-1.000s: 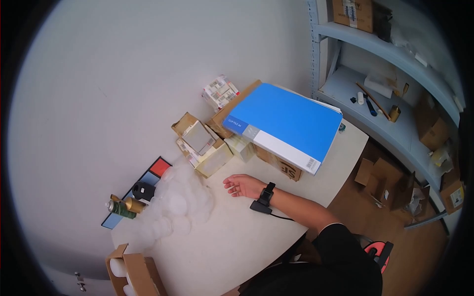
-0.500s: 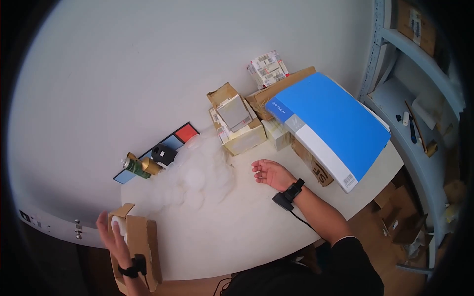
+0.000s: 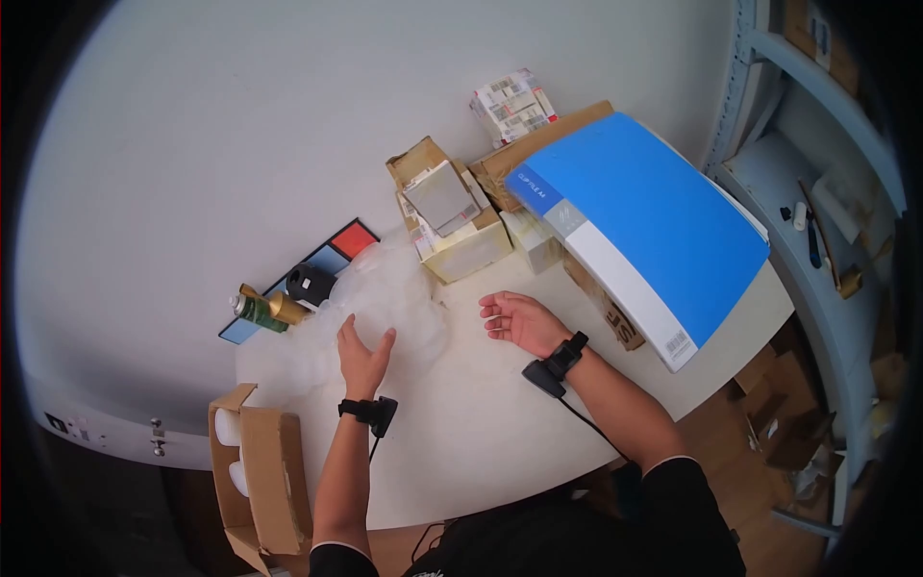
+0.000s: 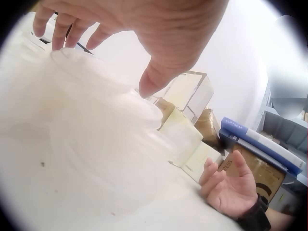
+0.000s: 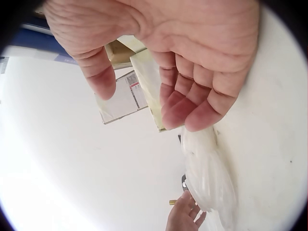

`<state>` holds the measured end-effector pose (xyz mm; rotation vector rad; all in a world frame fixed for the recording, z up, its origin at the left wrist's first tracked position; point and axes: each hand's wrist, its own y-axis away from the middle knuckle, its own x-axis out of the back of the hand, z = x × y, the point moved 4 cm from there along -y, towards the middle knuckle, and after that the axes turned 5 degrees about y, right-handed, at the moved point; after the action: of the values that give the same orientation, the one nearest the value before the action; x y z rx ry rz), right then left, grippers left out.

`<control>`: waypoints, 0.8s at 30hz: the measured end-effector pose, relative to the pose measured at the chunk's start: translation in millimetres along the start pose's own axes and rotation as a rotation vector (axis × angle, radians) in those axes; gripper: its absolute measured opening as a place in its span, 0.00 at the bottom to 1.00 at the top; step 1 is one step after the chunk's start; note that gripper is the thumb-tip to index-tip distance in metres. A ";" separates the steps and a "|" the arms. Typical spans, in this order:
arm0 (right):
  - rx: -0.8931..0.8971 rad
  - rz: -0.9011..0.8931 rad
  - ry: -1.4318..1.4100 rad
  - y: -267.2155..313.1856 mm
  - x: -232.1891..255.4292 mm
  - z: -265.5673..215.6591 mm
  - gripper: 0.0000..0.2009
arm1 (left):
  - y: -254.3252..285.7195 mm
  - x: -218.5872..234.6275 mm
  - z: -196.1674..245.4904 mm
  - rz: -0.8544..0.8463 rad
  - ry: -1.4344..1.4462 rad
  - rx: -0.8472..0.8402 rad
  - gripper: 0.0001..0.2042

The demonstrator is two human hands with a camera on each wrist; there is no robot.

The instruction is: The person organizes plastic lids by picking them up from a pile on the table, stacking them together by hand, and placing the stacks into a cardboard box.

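A heap of cloudy, translucent white plastic lies on the white table. At its near edge in the head view is my left hand, thumb and fingers spread apart. In the left wrist view, that hand's fingertips overlap the top of the plastic. My right hand stays to the right of the heap, palm turned inward and fingers loosely bent, holding nothing. Past its fingers in the right wrist view, the plastic appears, along with part of my left hand.
An open carton with white rolled items stands at the table's left edge. Behind the heap are a spray can and a black object. Small boxes and a blue clip file occupy the back right, beside a shelf.
My left hand came into view over the carton, then moved right to the plastic heap. The head view has turned; my right hand keeps its loose pose by the heap.
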<state>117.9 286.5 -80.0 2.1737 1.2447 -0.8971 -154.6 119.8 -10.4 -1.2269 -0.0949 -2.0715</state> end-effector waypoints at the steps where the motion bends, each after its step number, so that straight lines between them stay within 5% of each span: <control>1: 0.000 -0.004 0.001 -0.1 -0.6 -0.3 0.15 | 1.5 -1.0 -0.3 0.006 -0.030 -0.008 0.43; 8: -0.013 0.010 0.014 -0.1 -2.8 -0.3 0.15 | 1.5 -0.3 -3.7 0.007 -0.043 -0.023 0.44; 11: -0.026 0.020 0.054 -1.0 -1.2 0.2 0.16 | 8.2 10.7 31.3 0.099 -0.048 -0.135 0.44; 18: 0.004 -0.099 0.155 6.1 -19.6 -1.5 0.16 | 59.0 -10.6 158.8 -0.137 -0.076 -0.640 0.48; 24: 0.053 -0.063 0.299 4.8 -16.2 10.9 0.14 | 74.9 -40.0 161.4 -0.202 0.018 -0.610 0.50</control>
<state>112.7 267.7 -75.0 2.3882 1.4489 -0.6505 21.6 150.4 25.0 -1.6016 0.4732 -2.3770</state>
